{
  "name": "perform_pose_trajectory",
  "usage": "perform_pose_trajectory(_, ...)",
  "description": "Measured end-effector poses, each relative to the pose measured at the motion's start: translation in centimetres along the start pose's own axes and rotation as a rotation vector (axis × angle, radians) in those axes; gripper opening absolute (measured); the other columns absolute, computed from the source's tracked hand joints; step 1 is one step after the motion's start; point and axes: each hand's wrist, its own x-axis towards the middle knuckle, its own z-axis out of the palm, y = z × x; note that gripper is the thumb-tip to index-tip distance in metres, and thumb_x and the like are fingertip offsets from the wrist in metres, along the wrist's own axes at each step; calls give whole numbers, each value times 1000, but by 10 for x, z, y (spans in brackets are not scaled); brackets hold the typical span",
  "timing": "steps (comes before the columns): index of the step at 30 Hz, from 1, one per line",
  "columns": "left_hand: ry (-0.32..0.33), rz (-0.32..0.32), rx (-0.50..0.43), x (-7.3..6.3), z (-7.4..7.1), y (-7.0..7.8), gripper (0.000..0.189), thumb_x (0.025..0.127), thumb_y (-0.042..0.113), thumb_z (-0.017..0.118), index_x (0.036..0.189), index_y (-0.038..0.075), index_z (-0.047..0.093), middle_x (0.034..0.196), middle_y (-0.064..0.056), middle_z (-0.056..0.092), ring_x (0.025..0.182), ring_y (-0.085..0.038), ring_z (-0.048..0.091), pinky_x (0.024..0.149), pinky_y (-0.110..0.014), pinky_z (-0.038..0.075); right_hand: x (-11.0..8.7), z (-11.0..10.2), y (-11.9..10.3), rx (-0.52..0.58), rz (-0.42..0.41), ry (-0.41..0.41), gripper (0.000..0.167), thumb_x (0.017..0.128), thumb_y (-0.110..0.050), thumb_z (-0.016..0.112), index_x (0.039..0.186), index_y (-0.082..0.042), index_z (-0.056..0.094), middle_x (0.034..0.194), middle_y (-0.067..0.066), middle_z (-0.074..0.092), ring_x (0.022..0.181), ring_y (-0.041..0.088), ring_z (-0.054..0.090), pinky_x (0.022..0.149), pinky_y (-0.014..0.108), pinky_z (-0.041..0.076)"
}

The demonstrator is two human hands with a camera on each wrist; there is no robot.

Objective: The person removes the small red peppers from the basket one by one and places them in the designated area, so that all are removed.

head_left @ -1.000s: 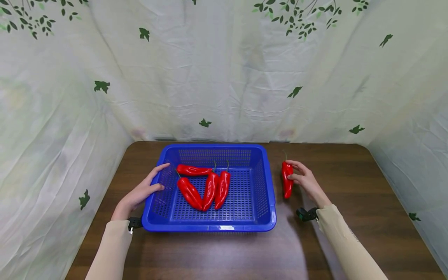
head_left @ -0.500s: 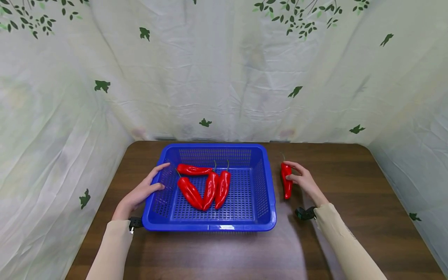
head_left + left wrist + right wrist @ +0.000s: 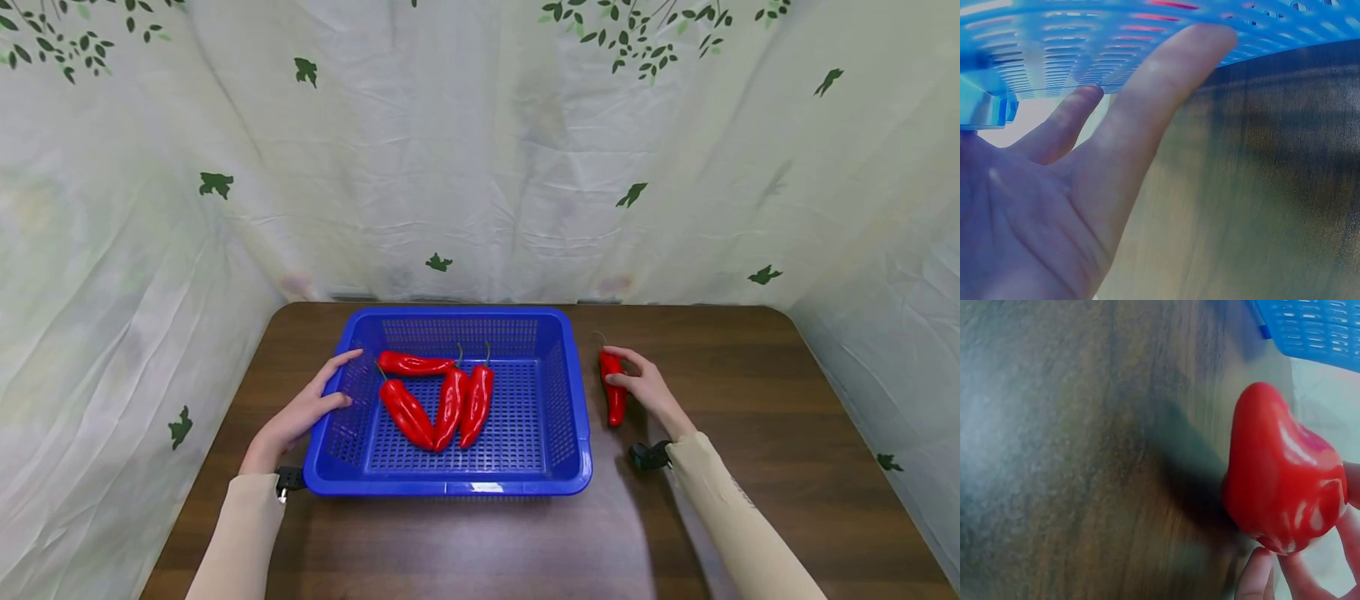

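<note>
My left hand (image 3: 315, 408) lies over the left rim of a blue plastic basket (image 3: 450, 487), its thumb and index finger extended. In the left wrist view, the straight thumb (image 3: 1166, 81) shows against the perforated basket wall (image 3: 1066, 37). Several glossy red chili peppers (image 3: 405, 412) with green stems lie in the basket's left and middle parts. To the right of the basket, my right hand (image 3: 645, 387) pinches another red chili pepper (image 3: 614, 404) near its stem end, thumb and fingers around the upper part. The right wrist view shows this pepper (image 3: 1279, 475) large, its tip towards the basket.
The basket and hands are over a dark brown wooden table (image 3: 765, 433). Behind and at the sides hangs a pale cloth (image 3: 480, 167) printed with green leaves. Dark wrist cameras (image 3: 649, 456) sit at both cuffs.
My right hand and its pepper have shifted slightly left, and the pepper's stem end leans further left. The left hand, the basket and the peppers inside stay put.
</note>
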Motion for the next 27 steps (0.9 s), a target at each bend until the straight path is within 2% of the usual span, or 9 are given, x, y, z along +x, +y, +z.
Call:
perform_pose_trajectory(9,3,3,5,0,0,-1,66,96,6,46,152,26,17,152,-23,9,115,-50,43,78,-50,52,2,6,0,-62,-22,3,51,93,-4,56,142,-2,42,138,29,38,111,44,48,83,41,49)
perform_pose_trajectory(16,-1,1,1,1,0,0,66,96,5,46,152,27,17,151,-24,10,115,-50,43,78,-51,52,4,5,3,-42,0,-8,54,93,-3,55,144,-1,38,142,30,32,115,48,44,89,53,45)
perform_pose_trajectory(23,-1,6,16,1,-1,0,66,96,6,46,152,27,17,153,-22,6,119,-53,38,79,-52,52,2,8,3,-59,-14,1,53,92,-5,57,143,-6,41,141,26,37,112,43,47,83,40,48)
perform_pose_trajectory(27,0,6,20,1,-1,0,66,96,6,46,152,26,17,153,-22,5,120,-55,36,78,-52,52,1,10,3,-53,-25,2,52,92,-5,57,142,-6,42,140,26,37,112,44,47,84,43,48)
